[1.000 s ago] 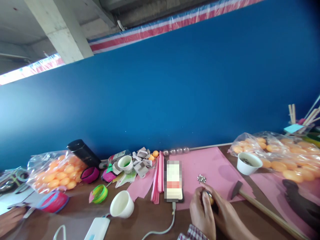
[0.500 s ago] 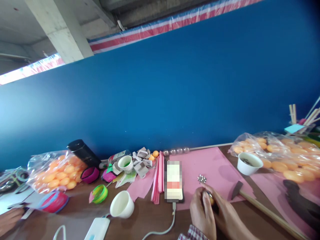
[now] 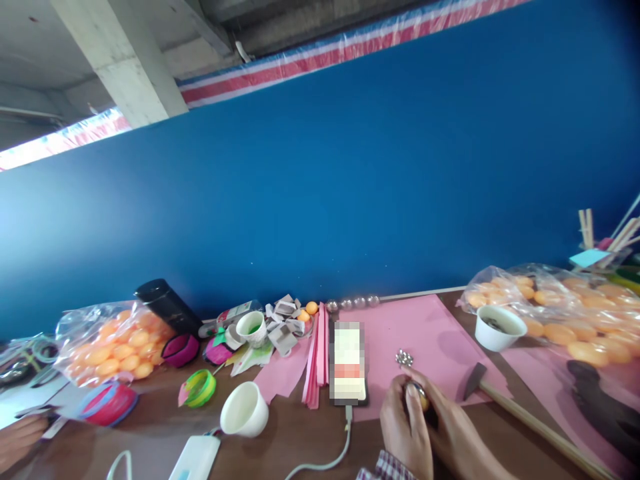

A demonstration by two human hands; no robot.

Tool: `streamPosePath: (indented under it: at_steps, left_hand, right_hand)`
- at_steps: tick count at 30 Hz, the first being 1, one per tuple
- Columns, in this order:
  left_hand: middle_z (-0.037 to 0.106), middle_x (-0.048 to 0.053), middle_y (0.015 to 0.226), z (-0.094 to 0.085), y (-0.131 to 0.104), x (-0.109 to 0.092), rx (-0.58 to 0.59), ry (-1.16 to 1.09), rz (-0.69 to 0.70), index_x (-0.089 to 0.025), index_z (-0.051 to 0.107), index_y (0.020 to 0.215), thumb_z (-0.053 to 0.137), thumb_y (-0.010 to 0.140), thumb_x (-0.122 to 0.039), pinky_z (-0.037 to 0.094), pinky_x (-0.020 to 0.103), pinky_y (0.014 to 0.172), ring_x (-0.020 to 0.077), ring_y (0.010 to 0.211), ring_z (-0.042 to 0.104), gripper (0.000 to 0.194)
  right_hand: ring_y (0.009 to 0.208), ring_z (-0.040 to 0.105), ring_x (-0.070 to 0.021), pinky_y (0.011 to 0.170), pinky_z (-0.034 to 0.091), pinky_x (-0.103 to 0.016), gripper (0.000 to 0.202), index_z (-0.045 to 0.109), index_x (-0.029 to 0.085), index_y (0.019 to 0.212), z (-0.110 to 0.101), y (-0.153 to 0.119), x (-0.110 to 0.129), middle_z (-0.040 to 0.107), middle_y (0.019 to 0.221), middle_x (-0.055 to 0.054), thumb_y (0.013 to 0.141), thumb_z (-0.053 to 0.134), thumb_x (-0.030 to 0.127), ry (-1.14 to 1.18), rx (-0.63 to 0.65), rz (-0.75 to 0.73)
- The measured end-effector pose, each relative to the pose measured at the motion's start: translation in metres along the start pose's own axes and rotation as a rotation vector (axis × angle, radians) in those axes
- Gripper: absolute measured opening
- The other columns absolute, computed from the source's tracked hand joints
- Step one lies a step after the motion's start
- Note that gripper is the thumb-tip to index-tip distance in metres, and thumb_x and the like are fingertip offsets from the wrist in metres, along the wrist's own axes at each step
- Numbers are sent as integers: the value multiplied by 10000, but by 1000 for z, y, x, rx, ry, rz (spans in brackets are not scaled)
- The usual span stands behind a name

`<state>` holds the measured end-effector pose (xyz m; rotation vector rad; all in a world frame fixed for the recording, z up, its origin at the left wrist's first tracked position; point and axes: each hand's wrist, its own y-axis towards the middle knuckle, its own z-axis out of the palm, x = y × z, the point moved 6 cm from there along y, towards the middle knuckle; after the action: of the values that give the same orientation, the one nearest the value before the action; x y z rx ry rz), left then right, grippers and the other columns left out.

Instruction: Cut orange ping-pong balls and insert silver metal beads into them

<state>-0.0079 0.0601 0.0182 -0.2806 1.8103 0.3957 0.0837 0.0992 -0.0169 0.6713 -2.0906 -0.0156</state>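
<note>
Silver balls point(image 3: 353, 303) are lining the wall; beads point(image 3: 405, 358) are lying piled, apparently awaiting use, on the pink sheet point(image 3: 415, 320). Left hand point(image 3: 407, 427) and right hand point(image 3: 447, 417) are gripping a shiny piece point(image 3: 423, 398) between them, seemingly mid-work; the hammer point(image 3: 525, 415) is resting untouched.

A blue partition point(image 3: 320, 187) fills the centre, a concrete pillar point(image 3: 117, 63) beyond it at ten o'clock. Toward eight, a black bottle point(image 3: 167, 307) is just beside a bag of orange balls point(image 3: 120, 350). A white cup point(image 3: 245, 412) sits near seven. Wooden sticks point(image 3: 589, 228) stand at three, apparently in a clear container point(image 3: 613, 259), though blurred.
</note>
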Motion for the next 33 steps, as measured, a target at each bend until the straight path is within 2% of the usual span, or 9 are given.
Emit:
streamPosePath:
  at_steps: [9, 26, 33]
  left_hand:
    - [623, 104, 900, -1, 1, -4, 15, 0, 1, -125, 554, 969, 286, 860, -376, 430, 275, 761, 171, 825, 572, 383]
    - [624, 111, 904, 0, 1, -2, 1, -13, -8, -118, 558, 981, 289, 851, -401, 433, 286, 757, 183, 827, 570, 412]
    - [625, 113, 901, -1, 0, -3, -1, -13, -3, -116, 560, 975, 290, 850, -406, 435, 284, 763, 180, 825, 571, 415]
  right_hand:
    - [1113, 482, -210, 920, 410, -355, 502, 346, 226, 1251, 0, 0, -1, 474, 1253, -106, 765, 451, 293, 22, -1, -5]
    - [1114, 482, -193, 913, 420, -314, 474, 374, 216, 1235, -4, 1, 5, 492, 1239, -88, 771, 447, 278, 0, -31, -25]
    - [1103, 492, -197, 901, 429, -325, 500, 325, 219, 1258, -1, -1, 1, 484, 1244, -97, 775, 443, 270, -10, 3, -11]
